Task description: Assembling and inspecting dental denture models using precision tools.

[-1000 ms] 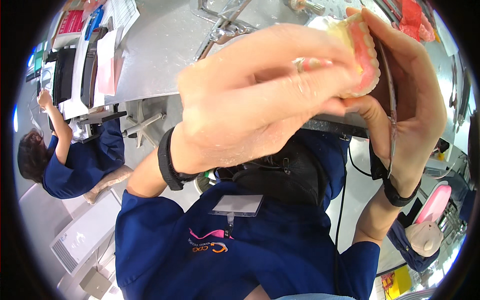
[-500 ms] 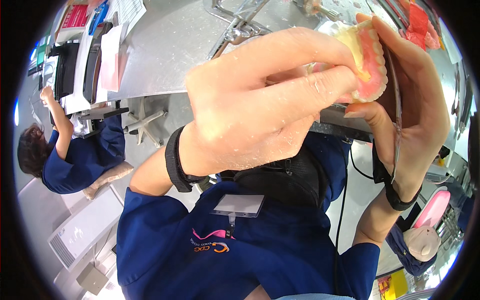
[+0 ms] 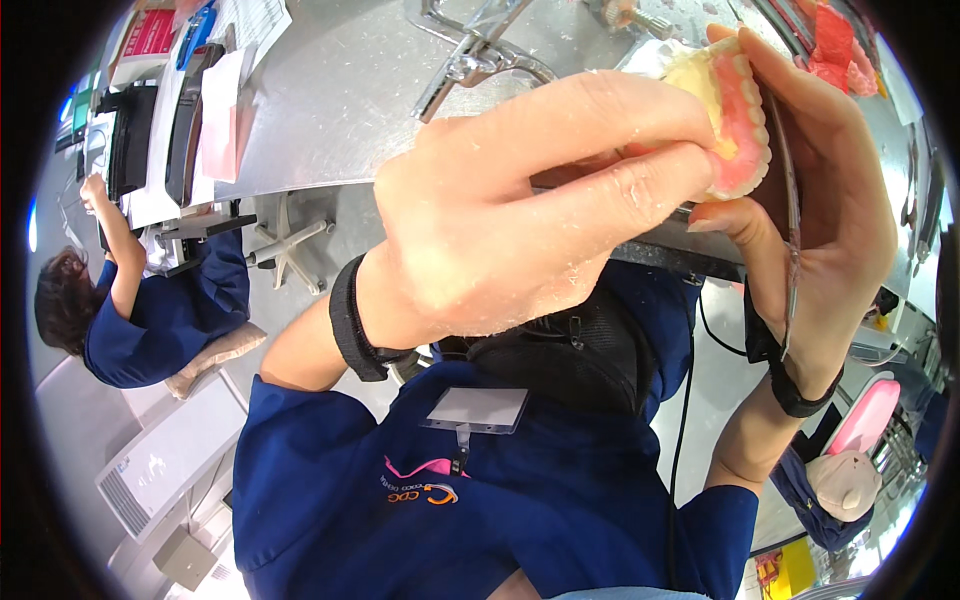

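Grey metal tabletop spans the upper part of the view, its edge curving with the lens. On its left end: a dark machine with papers beside it. A bent metal fixture stands near the top centre.

Wearer's torso in a dark blue top fills the lower centre, with a blank badge clipped at the chest and a black pouch above it.

A second person in a blue top sits at far left, one arm raised toward the machine; well apart from the wearer's hands.

Left hand: large in the centre, black band at the wrist, skin dusted with pale flecks. Fingers curled and closed, fingertips pressing on the denture.

Right hand: at right, black band at the wrist, fingers curved around the far side of the denture. A thin metal tool runs along this palm; cannot tell exactly how it is gripped.

Denture: pink gum base with a row of pale teeth, held between both hands at upper right, raised above the tabletop edge, close to the camera.
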`<state>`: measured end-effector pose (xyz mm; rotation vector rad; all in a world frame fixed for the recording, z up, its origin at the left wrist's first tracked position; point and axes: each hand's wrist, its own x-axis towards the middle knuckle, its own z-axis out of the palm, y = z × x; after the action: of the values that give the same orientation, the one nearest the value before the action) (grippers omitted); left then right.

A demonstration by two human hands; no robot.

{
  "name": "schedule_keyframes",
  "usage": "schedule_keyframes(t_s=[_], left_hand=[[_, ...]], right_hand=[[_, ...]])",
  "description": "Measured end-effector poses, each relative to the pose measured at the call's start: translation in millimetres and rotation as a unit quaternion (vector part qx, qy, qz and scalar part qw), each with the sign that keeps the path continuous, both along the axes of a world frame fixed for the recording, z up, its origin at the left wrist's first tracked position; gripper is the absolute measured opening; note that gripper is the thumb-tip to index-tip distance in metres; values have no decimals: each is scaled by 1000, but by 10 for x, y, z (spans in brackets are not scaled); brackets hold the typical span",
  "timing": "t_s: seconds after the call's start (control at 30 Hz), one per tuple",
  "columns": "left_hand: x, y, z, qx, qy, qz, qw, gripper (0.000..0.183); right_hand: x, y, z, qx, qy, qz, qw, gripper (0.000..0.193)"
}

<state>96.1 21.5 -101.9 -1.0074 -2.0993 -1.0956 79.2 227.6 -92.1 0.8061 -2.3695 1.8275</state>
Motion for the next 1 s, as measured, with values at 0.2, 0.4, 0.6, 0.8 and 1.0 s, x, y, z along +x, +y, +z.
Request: schedule_keyframes(t_s=[0.2, 0.4, 0.6, 0.8, 1.0], left_hand=[[42, 58, 5, 14, 15, 68, 997, 25], [265, -219, 512, 178, -120, 61, 975, 67], [265, -287, 763, 160, -99, 52, 981, 85], [-109, -191, 921, -111, 56, 13, 992, 63], [24, 65, 797, -26, -15, 41, 999, 67]], right_hand=[[-14, 24, 28, 29, -6, 4, 1000, 78], [-54, -1, 69, 20, 37, 43, 998, 88], [5, -25, 133, -50, -9, 11, 999, 82], [223, -111, 407, -106, -64, -40, 992, 69], [287, -76, 517, -240, -147, -67, 957, 63]])
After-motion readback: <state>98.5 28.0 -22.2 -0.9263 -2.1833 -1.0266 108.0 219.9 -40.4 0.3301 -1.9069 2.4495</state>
